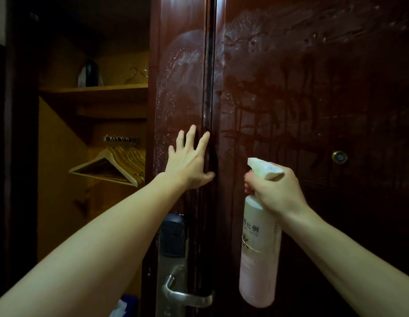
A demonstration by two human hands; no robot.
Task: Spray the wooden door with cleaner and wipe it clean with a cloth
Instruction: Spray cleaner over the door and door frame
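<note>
Gripping spray bottle [259,248] in right hand [279,191], facing door [313,99]

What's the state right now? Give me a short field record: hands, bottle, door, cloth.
left hand: open, fingers spread, flat against the door edge
right hand: gripping the spray bottle at its neck, nozzle aimed at the door
door: dark wood, wet with white foam streaks and drips across its upper part
door handle: metal lever, below the left hand, untouched
cloth: none in either hand
hangers: in the open closet to the left
</note>
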